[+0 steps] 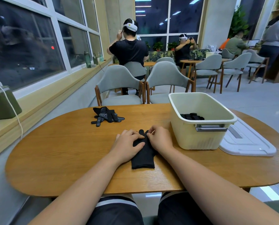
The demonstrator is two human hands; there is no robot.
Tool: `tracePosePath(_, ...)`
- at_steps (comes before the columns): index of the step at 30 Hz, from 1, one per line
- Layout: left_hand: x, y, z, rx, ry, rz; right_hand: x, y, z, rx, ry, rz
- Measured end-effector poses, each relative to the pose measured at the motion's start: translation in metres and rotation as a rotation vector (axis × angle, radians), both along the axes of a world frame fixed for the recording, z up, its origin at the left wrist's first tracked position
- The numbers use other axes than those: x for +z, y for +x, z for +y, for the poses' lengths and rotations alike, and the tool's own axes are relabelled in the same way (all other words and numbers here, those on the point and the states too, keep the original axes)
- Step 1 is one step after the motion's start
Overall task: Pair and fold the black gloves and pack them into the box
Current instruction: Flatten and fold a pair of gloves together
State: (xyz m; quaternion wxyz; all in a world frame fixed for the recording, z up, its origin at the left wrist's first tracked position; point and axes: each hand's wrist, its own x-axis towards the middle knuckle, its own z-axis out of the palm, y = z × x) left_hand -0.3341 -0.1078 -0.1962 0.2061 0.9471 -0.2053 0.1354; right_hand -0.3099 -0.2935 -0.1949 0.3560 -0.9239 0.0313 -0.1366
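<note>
Centre frame, stacked black gloves (143, 158) lie on the wood table (67, 153): left hand (129, 143) presses flat on them, right hand (160, 138) pinches their finger ends. The limp knit may slip out of line if pressure lifts mid-fold. Smooth cream plastic box (200, 140) sits right; dotted-grip loose gloves (106, 116) lie upper left.

black gloves (142, 157) lie flat mid-table, cuffs toward the near edge. Loose dotted-palm gloves (107, 116) heaped far left. Cream box (200, 137) at right, folded gloves (192, 116) inside.
</note>
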Motion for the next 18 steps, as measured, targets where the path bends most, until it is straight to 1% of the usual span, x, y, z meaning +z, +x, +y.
tracePosePath(4, -0.001, -0.001, 0.001, 0.0, 0.007, 0.003, -0.009, 0.004, -0.001, 0.027, -0.104, -0.072)
tracePosePath(8, -0.001, -0.002, 0.003, -0.002, 0.009, 0.013, -0.014, 0.007, -0.002, 0.032, -0.15, -0.055)
tracePosePath(10, -0.002, -0.001, 0.003, -0.004, 0.003, 0.018, -0.013, 0.012, -0.002, 0.027, -0.099, -0.044)
tracePosePath(14, -0.002, -0.001, 0.003, -0.003, -0.008, 0.025, -0.009, 0.021, -0.004, -0.008, 0.109, -0.022)
tracePosePath(18, -0.002, -0.002, 0.003, 0.002, -0.009, 0.03, -0.006, 0.027, -0.005, -0.022, 0.199, -0.023)
